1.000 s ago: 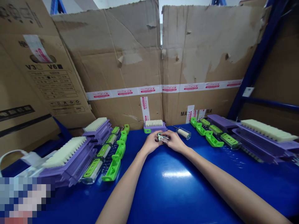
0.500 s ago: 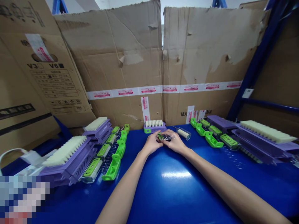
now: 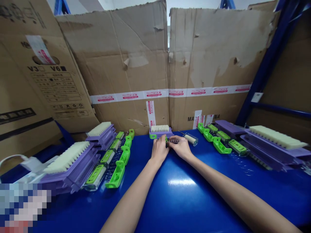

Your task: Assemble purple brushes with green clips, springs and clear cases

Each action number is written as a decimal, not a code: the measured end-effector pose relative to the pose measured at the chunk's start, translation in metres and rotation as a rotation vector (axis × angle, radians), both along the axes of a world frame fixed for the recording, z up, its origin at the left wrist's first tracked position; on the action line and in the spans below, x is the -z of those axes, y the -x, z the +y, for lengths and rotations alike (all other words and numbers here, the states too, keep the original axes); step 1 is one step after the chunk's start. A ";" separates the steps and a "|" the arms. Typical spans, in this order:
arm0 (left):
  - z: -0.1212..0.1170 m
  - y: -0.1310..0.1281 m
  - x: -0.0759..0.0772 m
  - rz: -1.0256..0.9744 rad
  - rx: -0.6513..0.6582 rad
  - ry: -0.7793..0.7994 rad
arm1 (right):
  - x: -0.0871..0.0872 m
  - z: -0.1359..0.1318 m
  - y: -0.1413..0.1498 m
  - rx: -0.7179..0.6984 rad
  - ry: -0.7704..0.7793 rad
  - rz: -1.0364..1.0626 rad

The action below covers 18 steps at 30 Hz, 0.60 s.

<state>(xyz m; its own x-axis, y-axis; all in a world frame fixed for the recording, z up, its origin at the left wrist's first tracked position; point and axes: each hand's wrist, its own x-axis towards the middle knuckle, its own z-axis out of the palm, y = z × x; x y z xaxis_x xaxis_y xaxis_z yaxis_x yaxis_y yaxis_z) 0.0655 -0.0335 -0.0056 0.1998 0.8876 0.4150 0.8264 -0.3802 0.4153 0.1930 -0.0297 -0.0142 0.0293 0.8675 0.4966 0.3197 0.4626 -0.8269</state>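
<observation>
My left hand and my right hand meet at the far middle of the blue table, fingers closed together on a small green part with a metal coil spring. The spring sticks out between the two hands. Just beyond the hands lies a small purple brush with white bristles against the cardboard. A clear tube with a white insert lies right of the spring, close to my right hand.
Purple brushes and a row of green-and-clear parts lie at the left. More green parts and purple brushes lie at the right. Cardboard walls close the back; a blue rack post stands right.
Both hands have moved a little farther from me, toward the small purple brush. The spring part has turned so that its coil lies flatter and sticks out to the right.
</observation>
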 end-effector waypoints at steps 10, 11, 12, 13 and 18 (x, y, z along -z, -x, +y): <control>-0.002 0.002 -0.005 0.054 -0.129 0.071 | 0.003 0.006 -0.002 -0.084 0.141 -0.129; -0.002 0.002 -0.005 0.068 -0.155 0.074 | 0.004 0.006 -0.003 -0.093 0.146 -0.118; -0.001 0.003 -0.005 0.081 -0.179 0.080 | 0.004 0.006 -0.004 -0.098 0.149 -0.108; -0.001 0.004 -0.006 0.095 -0.201 0.087 | 0.005 0.006 -0.005 -0.097 0.148 -0.106; 0.001 0.013 -0.005 0.184 -0.246 0.095 | 0.002 0.005 -0.018 -0.007 0.061 -0.226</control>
<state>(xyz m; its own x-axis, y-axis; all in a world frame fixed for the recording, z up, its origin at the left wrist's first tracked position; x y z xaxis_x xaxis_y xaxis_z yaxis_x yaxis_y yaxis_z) 0.0529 -0.0320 -0.0001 0.0387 0.9517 0.3046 0.9532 -0.1266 0.2745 0.2108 -0.0249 -0.0159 -0.0826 0.8959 0.4366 0.4967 0.4168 -0.7613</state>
